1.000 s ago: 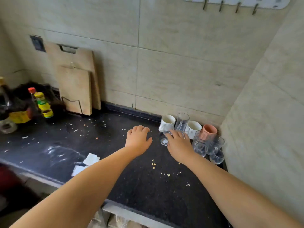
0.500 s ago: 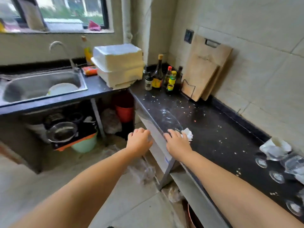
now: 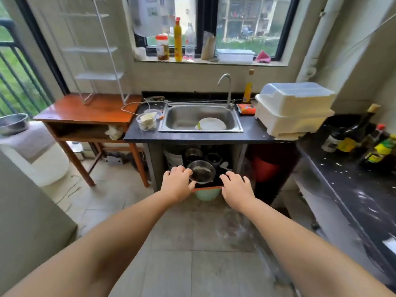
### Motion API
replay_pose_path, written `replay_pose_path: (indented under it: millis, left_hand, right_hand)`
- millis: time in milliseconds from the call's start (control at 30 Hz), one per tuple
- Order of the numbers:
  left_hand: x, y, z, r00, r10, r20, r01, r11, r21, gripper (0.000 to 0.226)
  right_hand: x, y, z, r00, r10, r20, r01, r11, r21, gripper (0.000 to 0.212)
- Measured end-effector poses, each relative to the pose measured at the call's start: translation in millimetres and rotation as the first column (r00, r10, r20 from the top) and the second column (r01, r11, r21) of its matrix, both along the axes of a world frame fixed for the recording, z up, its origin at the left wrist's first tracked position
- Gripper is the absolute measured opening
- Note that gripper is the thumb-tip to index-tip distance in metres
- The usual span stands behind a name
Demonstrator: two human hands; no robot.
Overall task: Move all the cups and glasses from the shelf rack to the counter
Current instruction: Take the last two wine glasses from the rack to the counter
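Now both hands, left (image 3: 176,182) and right (image 3: 237,189), hang empty with fingers loosely spread, well short of the rack (image 3: 94,52) left of the sink (image 3: 201,118). Its shelves look bare; no cups show, so reaching there may waste a trip.

both hands empty: left hand (image 3: 176,183), right hand (image 3: 236,187); facing sink (image 3: 182,118).

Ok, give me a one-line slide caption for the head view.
Both hands, left hand and right hand, held out empty toward the sink, white shelf rack apparently bare.
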State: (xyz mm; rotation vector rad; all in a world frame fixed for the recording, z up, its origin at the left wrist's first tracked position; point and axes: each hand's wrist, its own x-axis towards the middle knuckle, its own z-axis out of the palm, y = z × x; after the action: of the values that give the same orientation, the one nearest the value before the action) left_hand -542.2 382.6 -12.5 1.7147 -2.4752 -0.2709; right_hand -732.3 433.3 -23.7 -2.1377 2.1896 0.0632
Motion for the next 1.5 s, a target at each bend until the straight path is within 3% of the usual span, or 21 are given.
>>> replay_pose_path:
  millis: [333,500,1000,1133,1500]
  left_hand:
    - [182.0,-77.7,18.7,0.923,0.379,-0.067,-0.378,0.926,0.023,0.037]
    - [229.6,-137.2,24.0,0.893,0.444,-0.078,-0.445,0.895,0.002,0.037]
    - [340.9,-411.4,71.4,0.846,0.504,-0.172,-0.519,0.853,-0.057,0.042]
    - [376.9,-471.7,85.1,0.833,0.485,-0.265,-0.518,0.853,-0.068,0.041]
    - [490.9,-660.5,163.2,0.916,0.299,-0.266,-0.346,0.926,-0.151,0.044]
  right_hand:
    - [188.4,-142.4,23.4,0.934,0.352,0.068,-0.351,0.936,-0.022,0.046]
    - [244.7,-211.9,30.2,0.89,0.449,0.079,-0.447,0.894,-0.041,0.046]
    - [372.1,-509.1,75.5,0.827,0.563,-0.003,-0.553,0.812,-0.185,0.039]
    - [409.2,-567.7,91.7,0.827,0.561,-0.035,-0.552,0.798,-0.241,0.041]
    - [523.3,-728.3,162.4,0.924,0.383,-0.001,-0.355,0.856,-0.376,0.044]
